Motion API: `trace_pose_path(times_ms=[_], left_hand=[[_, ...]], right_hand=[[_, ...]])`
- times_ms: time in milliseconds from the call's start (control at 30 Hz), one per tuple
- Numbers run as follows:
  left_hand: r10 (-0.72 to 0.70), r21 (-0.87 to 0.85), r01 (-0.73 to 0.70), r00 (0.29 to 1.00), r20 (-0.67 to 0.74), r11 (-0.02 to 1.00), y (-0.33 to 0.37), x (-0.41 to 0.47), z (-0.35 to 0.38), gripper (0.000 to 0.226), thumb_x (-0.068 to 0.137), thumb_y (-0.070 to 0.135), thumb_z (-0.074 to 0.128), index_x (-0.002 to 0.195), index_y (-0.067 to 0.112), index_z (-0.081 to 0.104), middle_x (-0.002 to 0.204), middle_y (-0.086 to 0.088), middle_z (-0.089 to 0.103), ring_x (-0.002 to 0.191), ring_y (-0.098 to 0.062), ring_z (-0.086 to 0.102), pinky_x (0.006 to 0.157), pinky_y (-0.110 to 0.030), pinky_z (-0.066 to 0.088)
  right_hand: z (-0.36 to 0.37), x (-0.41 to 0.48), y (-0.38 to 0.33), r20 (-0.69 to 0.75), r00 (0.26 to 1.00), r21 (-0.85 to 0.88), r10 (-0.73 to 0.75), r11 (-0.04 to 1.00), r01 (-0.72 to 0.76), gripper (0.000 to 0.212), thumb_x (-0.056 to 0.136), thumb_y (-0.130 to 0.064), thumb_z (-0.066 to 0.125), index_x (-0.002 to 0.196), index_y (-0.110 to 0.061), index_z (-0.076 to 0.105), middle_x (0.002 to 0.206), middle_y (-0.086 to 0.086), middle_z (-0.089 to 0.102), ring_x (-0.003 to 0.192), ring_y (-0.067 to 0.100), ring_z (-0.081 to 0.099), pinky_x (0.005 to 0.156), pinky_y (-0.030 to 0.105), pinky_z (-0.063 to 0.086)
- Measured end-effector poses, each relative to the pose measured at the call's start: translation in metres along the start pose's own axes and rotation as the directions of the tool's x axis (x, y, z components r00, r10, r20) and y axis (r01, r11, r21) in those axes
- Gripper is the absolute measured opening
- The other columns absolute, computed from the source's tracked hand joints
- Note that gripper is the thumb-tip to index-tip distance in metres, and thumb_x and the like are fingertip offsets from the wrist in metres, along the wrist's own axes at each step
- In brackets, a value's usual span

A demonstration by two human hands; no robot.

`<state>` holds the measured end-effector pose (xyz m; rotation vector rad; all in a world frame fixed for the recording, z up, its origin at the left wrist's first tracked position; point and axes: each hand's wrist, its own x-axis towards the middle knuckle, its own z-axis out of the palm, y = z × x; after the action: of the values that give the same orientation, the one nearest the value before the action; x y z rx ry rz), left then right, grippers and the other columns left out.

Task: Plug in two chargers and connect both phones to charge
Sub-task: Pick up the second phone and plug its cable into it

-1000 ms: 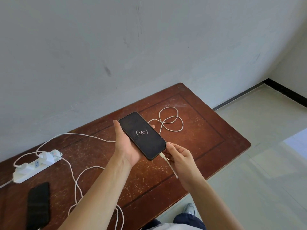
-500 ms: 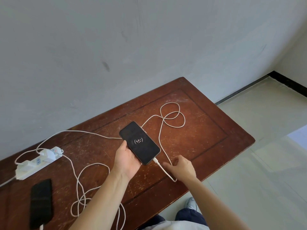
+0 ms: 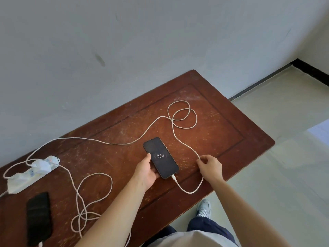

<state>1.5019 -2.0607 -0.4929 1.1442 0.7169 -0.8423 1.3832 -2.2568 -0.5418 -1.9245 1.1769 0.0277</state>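
Observation:
A black phone (image 3: 161, 157) lies low on the brown table (image 3: 222, 132), its screen showing a 54 charging ring. My left hand (image 3: 146, 172) grips its left edge. A white cable (image 3: 183, 120) is plugged into the phone's near end and loops across the table. My right hand (image 3: 210, 165) pinches this cable to the right of the phone. A second black phone (image 3: 39, 218) lies at the near left, screen dark, with a cable at its bottom end. Two white chargers (image 3: 41, 165) sit in the white power strip (image 3: 26, 179).
A second white cable (image 3: 80, 198) coils on the table between the strip and my left arm. The table stands against a grey wall. Its right and near edges drop to a pale tiled floor, where my shoe (image 3: 204, 208) shows.
The phone has come down from mid-air to the table with my left hand still on it. My right hand left the plug and slid right along the cable.

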Motion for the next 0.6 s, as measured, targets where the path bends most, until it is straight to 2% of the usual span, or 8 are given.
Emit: trace_pose_path(times_ms=[67, 133, 267, 367, 467, 533, 600], left_hand=[[-0.024, 0.039, 0.024, 1.0, -0.011, 0.999, -0.005, 0.008, 0.01, 0.03, 0.107, 0.031, 0.047, 0.125, 0.012, 0.06, 0.121, -0.012, 0.069, 0.107, -0.032, 0.066, 0.091, -0.058, 0.054], [-0.043, 0.073, 0.044, 0.999, -0.018, 0.996, -0.009, 0.016, 0.018, 0.03, 0.107, 0.031, 0.047, 0.126, 0.012, 0.059, 0.117, -0.011, 0.068, 0.106, -0.032, 0.065, 0.096, -0.059, 0.052], [-0.04, 0.112, 0.048, 0.997, -0.07, 0.993, -0.014, 0.024, 0.028, 0.024, 0.107, 0.031, 0.047, 0.12, 0.015, 0.059, 0.112, -0.008, 0.068, 0.102, -0.029, 0.064, 0.091, -0.056, 0.052], [-0.006, 0.137, 0.021, 0.994, -0.109, 0.99, -0.016, 0.027, 0.031, 0.022, 0.106, 0.028, 0.048, 0.118, 0.015, 0.062, 0.109, -0.007, 0.068, 0.101, -0.027, 0.064, 0.088, -0.054, 0.053], [0.042, 0.224, -0.011, 0.99, -0.136, 0.975, -0.017, 0.023, 0.03, 0.03, 0.107, 0.031, 0.045, 0.127, 0.014, 0.06, 0.115, -0.006, 0.068, 0.095, -0.022, 0.063, 0.094, -0.053, 0.053], [0.064, 0.308, -0.02, 0.989, -0.134, 0.951, -0.017, 0.017, 0.028, 0.039, 0.107, 0.038, 0.043, 0.136, 0.015, 0.055, 0.126, -0.005, 0.064, 0.104, -0.022, 0.061, 0.1, -0.051, 0.049], [0.075, 0.356, -0.025, 0.989, -0.126, 0.934, -0.018, 0.012, 0.026, 0.045, 0.107, 0.042, 0.042, 0.141, 0.015, 0.051, 0.137, -0.006, 0.06, 0.121, -0.026, 0.058, 0.104, -0.048, 0.045]], right_hand=[[-0.004, 0.007, 0.004, -0.014, 1.0, -0.008, -0.001, 1.0, 0.001, 0.021, 0.093, -0.026, 0.064, 0.106, -0.017, 0.077, 0.092, -0.006, 0.069, 0.067, -0.002, 0.051, 0.074, 0.023, 0.039], [-0.007, 0.013, 0.008, -0.018, 1.0, -0.005, 0.011, 1.0, -0.011, 0.021, 0.093, -0.027, 0.065, 0.108, -0.018, 0.077, 0.092, -0.007, 0.068, 0.068, -0.001, 0.051, 0.073, 0.023, 0.039], [-0.011, 0.018, 0.015, -0.014, 0.999, 0.034, 0.034, 0.999, -0.034, 0.02, 0.091, -0.027, 0.067, 0.109, -0.022, 0.074, 0.082, -0.015, 0.063, 0.073, 0.002, 0.056, 0.064, 0.022, 0.041], [-0.009, 0.018, 0.018, -0.019, 0.999, 0.038, 0.026, 0.999, -0.025, 0.017, 0.091, -0.027, 0.069, 0.107, -0.023, 0.072, 0.08, -0.013, 0.064, 0.072, 0.0, 0.057, 0.058, 0.017, 0.04], [-0.007, 0.018, 0.018, -0.037, 0.999, 0.021, 0.02, 1.0, -0.019, 0.012, 0.09, -0.027, 0.069, 0.101, -0.024, 0.073, 0.078, -0.014, 0.064, 0.071, -0.002, 0.056, 0.054, 0.014, 0.036], [-0.007, 0.018, 0.018, -0.043, 0.999, 0.004, 0.013, 1.0, -0.013, 0.011, 0.089, -0.028, 0.07, 0.1, -0.026, 0.073, 0.078, -0.015, 0.064, 0.07, -0.003, 0.055, 0.054, 0.014, 0.036], [-0.006, 0.017, 0.018, -0.044, 0.999, -0.027, -0.006, 1.0, 0.005, 0.011, 0.089, -0.027, 0.069, 0.099, -0.025, 0.074, 0.08, -0.012, 0.066, 0.07, -0.001, 0.056, 0.054, 0.014, 0.036]])
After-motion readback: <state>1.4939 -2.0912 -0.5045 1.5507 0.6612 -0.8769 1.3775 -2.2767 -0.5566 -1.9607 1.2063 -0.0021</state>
